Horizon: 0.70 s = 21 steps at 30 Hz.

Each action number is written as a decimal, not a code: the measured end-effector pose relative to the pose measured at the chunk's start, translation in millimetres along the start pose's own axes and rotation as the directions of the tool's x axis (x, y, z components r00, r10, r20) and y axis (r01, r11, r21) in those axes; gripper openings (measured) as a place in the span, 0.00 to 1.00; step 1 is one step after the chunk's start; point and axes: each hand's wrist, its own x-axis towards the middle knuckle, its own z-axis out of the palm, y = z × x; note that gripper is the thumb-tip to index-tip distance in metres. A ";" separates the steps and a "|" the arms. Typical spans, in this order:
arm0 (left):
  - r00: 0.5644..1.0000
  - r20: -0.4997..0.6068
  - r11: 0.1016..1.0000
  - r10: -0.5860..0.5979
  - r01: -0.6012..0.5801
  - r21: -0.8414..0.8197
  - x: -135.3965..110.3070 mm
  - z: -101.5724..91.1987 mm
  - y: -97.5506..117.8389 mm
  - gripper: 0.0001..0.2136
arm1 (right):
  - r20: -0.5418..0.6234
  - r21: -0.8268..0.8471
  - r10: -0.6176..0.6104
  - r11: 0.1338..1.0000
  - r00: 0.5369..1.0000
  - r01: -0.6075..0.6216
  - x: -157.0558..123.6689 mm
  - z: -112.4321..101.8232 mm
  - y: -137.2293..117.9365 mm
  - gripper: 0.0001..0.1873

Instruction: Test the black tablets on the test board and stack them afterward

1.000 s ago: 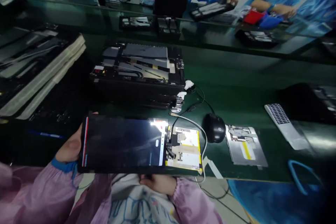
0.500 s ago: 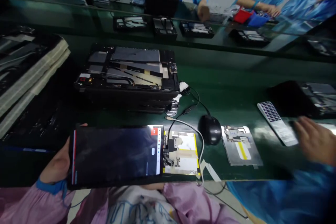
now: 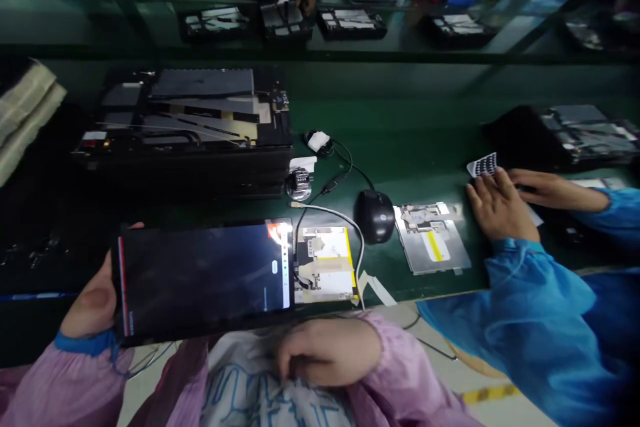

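Holding a tablet, left hand partly hidden behind it

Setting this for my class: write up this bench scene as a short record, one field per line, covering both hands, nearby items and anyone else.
Left hand: holds a black tablet by its left edge
Right hand: rests on white printed fabric below the bench
Beside tablet: taped panel with yellow edges, black mouse, white cable
Co-worker: blue-sleeved hands beside a metal plate
Rest: stack of opened black device housings
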 end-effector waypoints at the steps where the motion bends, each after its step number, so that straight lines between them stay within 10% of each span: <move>1: 1.000 -0.004 1.000 0.005 -0.005 0.008 1.1 1.4 0.8 0.51 | 0.139 0.070 -0.060 0.996 0.988 0.051 6.0 20.5 -8.7 0.08; 4: 1.000 -0.027 0.999 -0.016 0.018 0.042 3.1 5.2 3.0 0.51 | 0.063 -0.085 0.009 0.996 0.998 -0.004 18.7 44.8 -13.5 0.07; 6: 0.998 -0.054 0.998 -0.012 0.015 0.059 4.2 5.7 3.4 0.52 | -0.105 -0.348 0.100 0.928 0.989 -0.131 23.2 39.8 -2.8 0.24; 10: 0.994 -0.111 0.996 0.023 -0.012 0.091 8.3 5.6 3.0 0.51 | -0.018 -0.565 0.138 0.815 0.990 -0.124 31.0 27.5 20.6 0.62; 21: 0.993 -0.101 0.976 0.068 -0.045 0.213 22.3 11.1 13.1 0.49 | -0.019 -0.650 0.117 0.753 0.993 -0.101 57.2 16.6 20.7 0.64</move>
